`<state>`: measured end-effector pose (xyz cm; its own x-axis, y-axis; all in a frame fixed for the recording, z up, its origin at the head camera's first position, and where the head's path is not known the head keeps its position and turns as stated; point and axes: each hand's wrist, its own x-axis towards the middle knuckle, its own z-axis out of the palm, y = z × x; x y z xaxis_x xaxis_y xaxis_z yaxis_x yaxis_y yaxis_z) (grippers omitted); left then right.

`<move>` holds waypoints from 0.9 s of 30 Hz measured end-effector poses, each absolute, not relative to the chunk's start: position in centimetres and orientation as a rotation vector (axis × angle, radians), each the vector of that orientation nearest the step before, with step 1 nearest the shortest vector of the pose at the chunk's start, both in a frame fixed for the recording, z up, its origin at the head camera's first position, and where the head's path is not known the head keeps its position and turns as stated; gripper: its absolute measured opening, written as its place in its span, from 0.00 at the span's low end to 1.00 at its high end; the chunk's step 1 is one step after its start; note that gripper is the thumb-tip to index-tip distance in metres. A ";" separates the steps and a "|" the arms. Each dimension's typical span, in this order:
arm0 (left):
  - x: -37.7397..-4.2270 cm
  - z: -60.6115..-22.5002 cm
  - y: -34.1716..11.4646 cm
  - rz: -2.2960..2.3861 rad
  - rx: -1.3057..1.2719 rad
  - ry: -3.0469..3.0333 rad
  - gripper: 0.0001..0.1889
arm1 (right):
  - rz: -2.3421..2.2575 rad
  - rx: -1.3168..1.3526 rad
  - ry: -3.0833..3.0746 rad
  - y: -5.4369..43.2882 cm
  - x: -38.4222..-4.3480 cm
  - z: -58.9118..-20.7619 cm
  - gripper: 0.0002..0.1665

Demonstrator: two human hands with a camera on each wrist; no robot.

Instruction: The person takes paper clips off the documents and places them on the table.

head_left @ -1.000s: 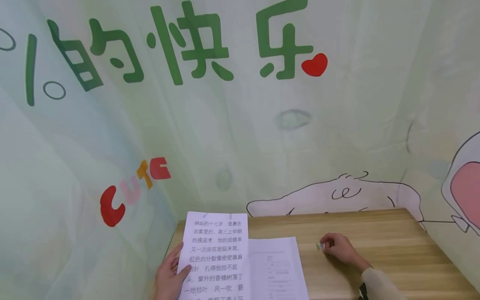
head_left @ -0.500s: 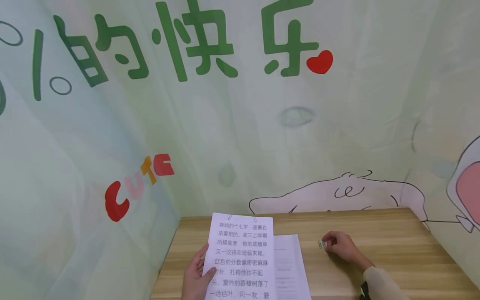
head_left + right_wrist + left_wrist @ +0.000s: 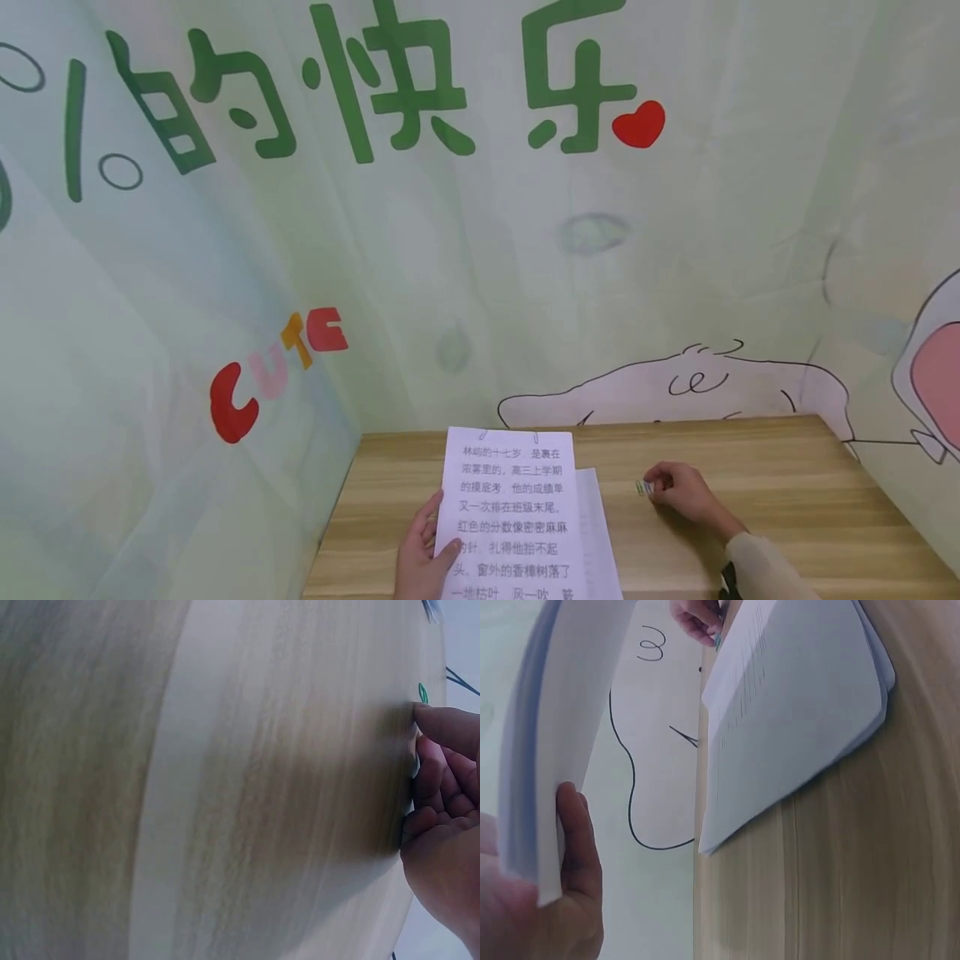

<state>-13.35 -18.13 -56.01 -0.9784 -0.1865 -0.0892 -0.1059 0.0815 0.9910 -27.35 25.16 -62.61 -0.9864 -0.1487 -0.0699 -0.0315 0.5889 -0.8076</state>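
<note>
A thick stack of printed paper (image 3: 510,517), with two paper clips on its top edge, stands tilted up in my left hand (image 3: 425,550). The thumb lies over its front and the fingers are behind it; the left wrist view shows the stack (image 3: 574,697) edge-on. Over at the right, my right hand (image 3: 682,492) rests low on the table with curled fingers, its thumb and fingertips pinching at a small pale paper clip (image 3: 649,488). Just beyond them is a green paper clip (image 3: 423,693). The fingertips partly hide the pale clip.
A second pile of printed sheets (image 3: 597,533) lies on the wooden table (image 3: 397,454), partly behind the held stack. Its corner (image 3: 877,697) is curled up. A printed fabric curtain (image 3: 480,250) closes off the back and both sides.
The left hand has carried the paper stack to the right, so that it now covers most of the sheets on the table. The right hand has stayed in place at the clips.
</note>
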 end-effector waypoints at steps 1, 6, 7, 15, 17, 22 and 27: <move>-13.3 -56.0 -17.9 -2.069 0.296 -2.261 0.43 | -1.365 -0.147 2.679 25.2 -27.3 -62.6 0.15; -13.0 -56.1 -17.2 -2.082 0.253 -2.245 0.43 | -1.371 -0.144 2.686 25.2 -27.4 -62.8 0.14; -13.0 -56.2 -17.1 -2.086 0.250 -2.241 0.43 | -1.377 -0.139 2.686 25.2 -27.4 -62.8 0.14; -12.9 -56.5 -16.3 -2.099 0.221 -2.226 0.42 | -1.383 -0.203 2.714 25.2 -27.1 -62.7 0.14; -12.9 -56.5 -16.1 -2.103 0.222 -2.219 0.42 | -1.387 -0.219 2.718 25.2 -27.1 -62.6 0.14; -12.9 -56.4 -15.8 -2.113 0.222 -2.230 0.43 | -1.416 -0.202 2.692 24.9 -27.0 -62.1 0.16; -12.7 -56.3 -15.5 -2.154 0.208 -2.213 0.43 | -1.398 -0.170 2.707 24.7 -27.1 -62.1 0.18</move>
<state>-12.75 -15.47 -56.32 -0.9899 -0.1285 -0.0605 -0.0639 0.0229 0.9977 -27.13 24.66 -62.11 -0.9898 -0.1399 -0.0285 -0.0578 0.5749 -0.8162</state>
